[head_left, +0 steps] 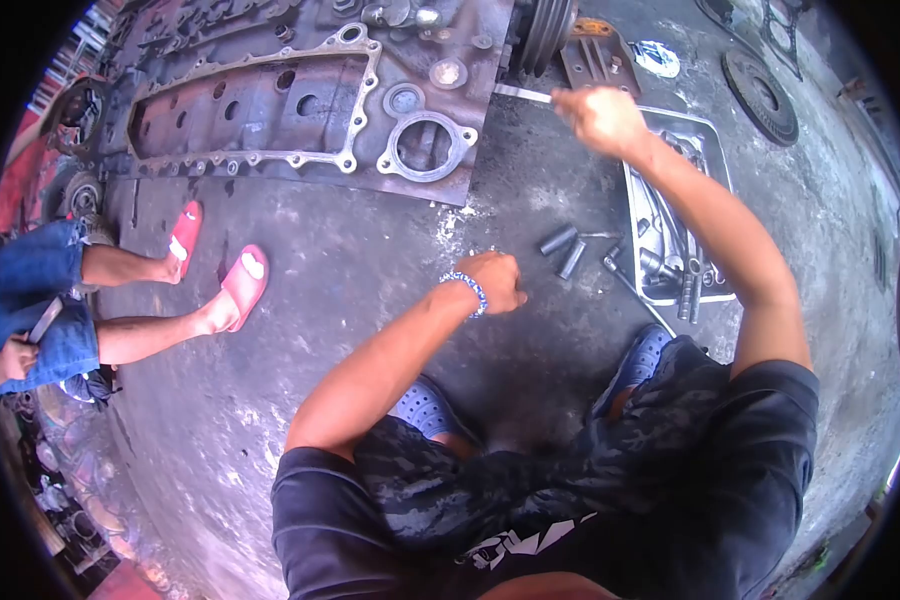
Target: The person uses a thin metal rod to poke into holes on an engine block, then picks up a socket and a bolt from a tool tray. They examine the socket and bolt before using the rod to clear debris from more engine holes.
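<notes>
My right hand [602,122] is closed around one end of a flat metal bar [523,93]. The bar's other end reaches the right side of a large engine block [440,190]; whether it touches cannot be made out. Over the floor in front of me, my left hand [494,282] is curled into a fist, with a beaded bracelet [475,292] on its wrist. Nothing shows sticking out of that fist. Two dark sockets [558,240] lie to its right. A metal tray [710,135] of wrenches and sockets sits below my right forearm.
Against the tray leans a long-handled wrench [638,288]. Behind it stand a pulley [548,35] and a rusty bracket [592,62]. A toothed disc [760,95] lies far right. At left, another person in pink sandals [245,288] holds a flat tool [46,320].
</notes>
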A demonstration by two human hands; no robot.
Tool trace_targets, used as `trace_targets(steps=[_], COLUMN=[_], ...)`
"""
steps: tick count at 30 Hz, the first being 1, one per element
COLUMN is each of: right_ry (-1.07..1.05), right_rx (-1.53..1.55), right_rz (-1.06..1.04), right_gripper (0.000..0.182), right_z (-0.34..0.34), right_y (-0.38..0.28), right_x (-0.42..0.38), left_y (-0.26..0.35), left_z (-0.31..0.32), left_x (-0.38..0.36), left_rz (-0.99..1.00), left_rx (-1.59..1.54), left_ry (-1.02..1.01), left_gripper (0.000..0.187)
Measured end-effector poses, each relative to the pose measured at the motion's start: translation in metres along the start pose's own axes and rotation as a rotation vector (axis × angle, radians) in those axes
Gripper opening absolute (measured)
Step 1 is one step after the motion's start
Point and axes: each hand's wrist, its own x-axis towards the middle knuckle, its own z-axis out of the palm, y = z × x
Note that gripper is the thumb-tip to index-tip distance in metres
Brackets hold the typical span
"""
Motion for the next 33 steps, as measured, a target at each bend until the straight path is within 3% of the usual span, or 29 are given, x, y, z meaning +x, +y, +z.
trace_targets(steps=[2, 6, 9, 13, 14, 18, 21, 22, 25, 27, 33], right_ry=[0.032, -0.025, 0.015, -0.038, 0.029, 0.029, -0.045, -0.020, -0.011, -0.145, -0.133], right_rx=[0.099, -0.011, 0.086, 0.039, 0.047, 0.074, 0.005, 0.039, 0.039, -0.011, 0.047], right_rz=[-0.045, 0.125, -0.016, 0.058, 0.142, -0.030, 0.074, 0.197, 0.156, 0.127, 0.291], right_gripper=[0.029, 0.029, 0.028, 0.029, 0.030, 0.030, 0.029, 0.028, 0.028, 0.030, 0.032], right_z=[0.011, -0.010, 0.011, 0.000, 0.004, 0.017, 0.002, -0.006, -0.015, -0.026, -0.038], right_y=[-0.012, -0.009, -0.005, -0.001, 0.002, -0.003, -0.003, -0.005, -0.001, -0.024, -0.026], right_x=[-0.009, 0.004, -0.014, -0.004, 0.000, -0.014, -0.001, 0.008, 0.015, 0.005, 0.024], left_y=[-0.004, -0.006, -0.003, -0.010, -0.006, 0.001, 0.000, 0.001, 0.003, 0.004, 0.006], left_z=[0.001, -0.001, -0.004, 0.005, 0.004, -0.003, -0.003, -0.003, -0.004, -0.004, -0.005], left_x=[-0.001, 0.006, 0.001, 0.003, 0.003, -0.001, -0.002, -0.001, 0.003, 0.002, 0.005], left_rz=[0.010, -0.012, -0.005, 0.039, 0.027, 0.007, -0.013, -0.023, -0.041, -0.014, -0.021], left_rx=[-0.003, -0.014, -0.018, -0.042, -0.037, -0.005, -0.005, -0.008, -0.007, -0.008, -0.020], left_ry=[0.002, -0.032, -0.018, 0.026, 0.004, -0.022, -0.031, -0.037, -0.060, -0.047, -0.051], left_gripper=[0.027, 0.027, 0.027, 0.027, 0.027, 0.028, 0.029, 0.029, 0.029, 0.028, 0.028])
